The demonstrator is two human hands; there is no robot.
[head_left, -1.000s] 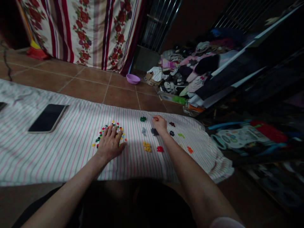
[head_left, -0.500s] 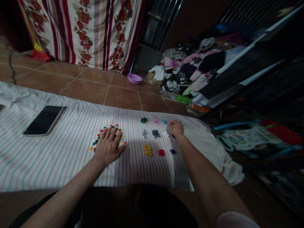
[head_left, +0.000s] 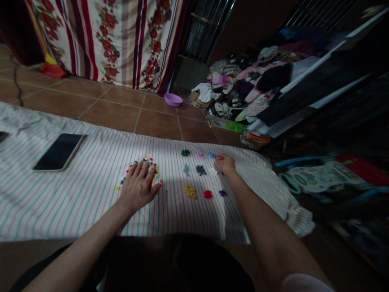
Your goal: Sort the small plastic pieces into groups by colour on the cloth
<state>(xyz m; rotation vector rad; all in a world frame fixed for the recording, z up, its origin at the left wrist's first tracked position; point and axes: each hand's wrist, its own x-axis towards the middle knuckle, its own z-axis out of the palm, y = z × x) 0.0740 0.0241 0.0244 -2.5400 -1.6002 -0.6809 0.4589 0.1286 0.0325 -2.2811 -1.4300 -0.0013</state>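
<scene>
My left hand (head_left: 138, 184) lies palm down with its fingers apart on a mixed heap of small coloured pieces (head_left: 157, 173), covering much of it. The fingertips of my right hand (head_left: 225, 163) are pressed together at the edge of a small blue pile (head_left: 212, 155); anything between them is too small to make out. Sorted piles lie near it: green (head_left: 185, 153), pink (head_left: 201, 155), light grey (head_left: 186, 169), dark grey (head_left: 200, 170), white (head_left: 214, 171), yellow (head_left: 190, 191), red (head_left: 208, 194) and purple (head_left: 222, 193). My right hand partly hides something dark beside the white pile.
A striped cloth (head_left: 100, 194) covers the surface under the pieces. A phone (head_left: 60, 152) lies on it at the left. Beyond are a purple basin (head_left: 173, 100) on the tiled floor, a floral curtain (head_left: 127, 44) and heaped clothes (head_left: 243, 85).
The view has shifted slightly. Both hands stay in nearly the same places, the left on the mixed heap and the right by the blue pile.
</scene>
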